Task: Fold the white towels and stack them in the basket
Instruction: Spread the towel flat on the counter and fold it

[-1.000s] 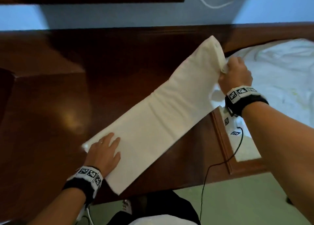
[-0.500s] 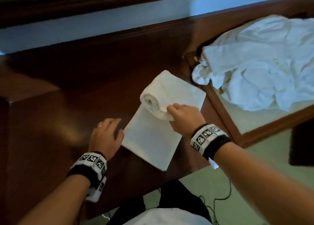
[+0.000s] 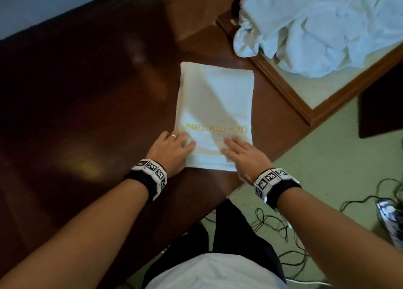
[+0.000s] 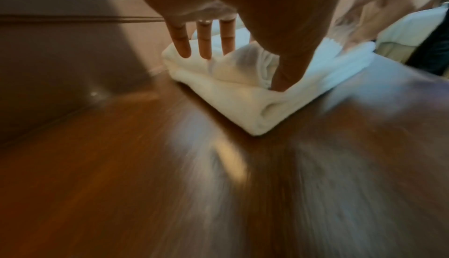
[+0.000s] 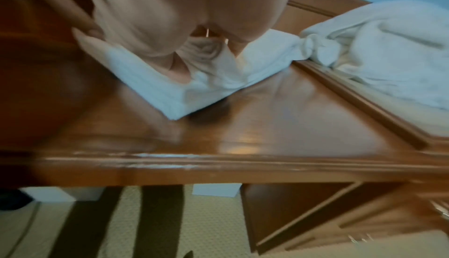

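Now we've folded the towel (image 3: 214,105) in half near the desk (image 3: 87,114) front edge; left hand (image 3: 172,150) and right hand (image 3: 244,155) press it, fingers flat, ready for the basket

One folded white towel (image 3: 214,105) lies on the one dark wooden desk (image 3: 87,96), with one line of yellow lettering (image 3: 216,128) stitched across it; one heap of crumpled white towels (image 3: 322,24) sits to the right, too tangled to count singly; two hands rest on the folded towel, the left hand (image 3: 170,151) and the right hand (image 3: 244,158); two wristbands with black-and-white markers, one (image 3: 151,175) per wrist, the other (image 3: 273,182) on the right; one ring (image 3: 173,135) on the left hand; several dark cables (image 3: 272,225) cross the green carpet (image 3: 331,158), their number unclear.
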`<act>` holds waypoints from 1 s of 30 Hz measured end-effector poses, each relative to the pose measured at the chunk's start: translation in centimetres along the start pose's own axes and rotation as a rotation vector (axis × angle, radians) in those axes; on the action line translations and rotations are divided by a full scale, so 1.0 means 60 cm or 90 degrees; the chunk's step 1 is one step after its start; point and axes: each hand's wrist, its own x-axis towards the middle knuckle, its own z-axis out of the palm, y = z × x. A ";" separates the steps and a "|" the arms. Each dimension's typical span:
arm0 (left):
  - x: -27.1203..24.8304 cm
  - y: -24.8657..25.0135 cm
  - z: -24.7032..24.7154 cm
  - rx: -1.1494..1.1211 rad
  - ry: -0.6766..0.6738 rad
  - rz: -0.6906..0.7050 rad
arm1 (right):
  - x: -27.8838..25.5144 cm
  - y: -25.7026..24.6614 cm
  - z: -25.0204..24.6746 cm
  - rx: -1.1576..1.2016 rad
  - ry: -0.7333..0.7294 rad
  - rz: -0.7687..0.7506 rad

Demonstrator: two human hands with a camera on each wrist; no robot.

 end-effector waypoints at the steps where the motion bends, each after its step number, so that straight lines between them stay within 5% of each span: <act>1: 0.014 0.006 -0.002 0.001 0.024 0.014 | -0.002 0.012 -0.009 0.013 0.018 0.037; 5: 0.050 0.008 -0.020 -0.050 0.152 0.026 | -0.008 0.034 -0.042 0.047 0.178 0.138; 9: 0.023 -0.010 -0.033 -0.093 0.259 -0.012 | -0.011 0.008 -0.049 0.018 0.315 0.125; 15: -0.032 -0.001 0.032 -0.094 0.073 0.011 | -0.042 0.009 0.009 -0.046 0.129 0.131; 23: -0.030 0.057 0.007 -0.202 0.243 -0.069 | -0.045 0.018 -0.024 0.043 0.287 0.175; 30: -0.032 0.066 0.040 -0.201 -0.002 -0.050 | -0.061 0.031 0.010 -0.049 0.121 0.168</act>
